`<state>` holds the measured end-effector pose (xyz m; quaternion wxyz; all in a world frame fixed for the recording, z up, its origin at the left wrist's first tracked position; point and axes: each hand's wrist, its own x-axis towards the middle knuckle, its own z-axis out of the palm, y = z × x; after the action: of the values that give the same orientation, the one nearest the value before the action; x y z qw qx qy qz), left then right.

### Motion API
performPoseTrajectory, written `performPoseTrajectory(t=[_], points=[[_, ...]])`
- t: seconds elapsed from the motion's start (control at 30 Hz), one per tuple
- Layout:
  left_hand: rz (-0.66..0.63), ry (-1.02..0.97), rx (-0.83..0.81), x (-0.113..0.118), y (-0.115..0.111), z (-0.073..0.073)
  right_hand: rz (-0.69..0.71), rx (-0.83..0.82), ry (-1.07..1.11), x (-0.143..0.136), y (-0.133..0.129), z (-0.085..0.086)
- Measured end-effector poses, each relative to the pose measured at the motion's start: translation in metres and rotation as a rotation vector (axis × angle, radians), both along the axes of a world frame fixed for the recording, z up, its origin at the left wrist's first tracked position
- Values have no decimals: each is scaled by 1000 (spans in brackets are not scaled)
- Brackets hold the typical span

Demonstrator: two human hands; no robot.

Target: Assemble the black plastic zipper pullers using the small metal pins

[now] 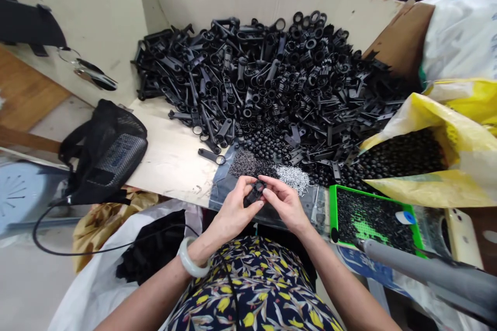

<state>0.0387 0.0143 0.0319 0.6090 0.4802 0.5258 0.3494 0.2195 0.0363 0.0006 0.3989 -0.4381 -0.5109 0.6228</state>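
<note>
Between my two hands, close to the table's front edge, is a small black plastic part (254,192) with a ring-shaped section. My left hand (236,204) grips it from the left, thumb and fingers closed around it. On its right side, the fingertips of my right hand (285,201) are pinched together against the ring; whether they also hold a smaller piece is too small to tell. Just beyond my hands lie a heap of small silver pins (294,178) and a heap of brownish screws (243,164). Small black balls (266,146) spread behind these.
A large pile of black plastic parts (240,67) fills the table's back. On the right stand a green tray (333,214) of tiny black pieces, a yellow bag (411,191) of black balls and a grey metal tube (419,266). A black mesh bag (112,150) sits left.
</note>
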Motion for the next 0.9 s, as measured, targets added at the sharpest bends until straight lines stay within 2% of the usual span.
performPoseTrajectory(t=[0.13,0.23,0.33,0.43,0.6,0.67,0.8,0.9], points=[[-12,-153,-118,2,1,-2,48,1,-9,2,2,1],[-52,-297,-214,-1,-1,1,134,145,-159,5,-1,9],[-44,-315,-254,-11,-9,2,224,306,-385,11,-9,21],[50,-217,-256,-27,-17,-1,223,361,-517,23,-10,28],[255,14,-128,-48,-13,-7,-26,566,-732,38,15,28],[276,172,-33,-51,-7,-9,2,637,-806,32,23,28],[209,546,117,-52,1,-10,188,762,-921,5,24,20],[201,732,161,-49,3,-11,187,810,-1025,-10,21,8]])
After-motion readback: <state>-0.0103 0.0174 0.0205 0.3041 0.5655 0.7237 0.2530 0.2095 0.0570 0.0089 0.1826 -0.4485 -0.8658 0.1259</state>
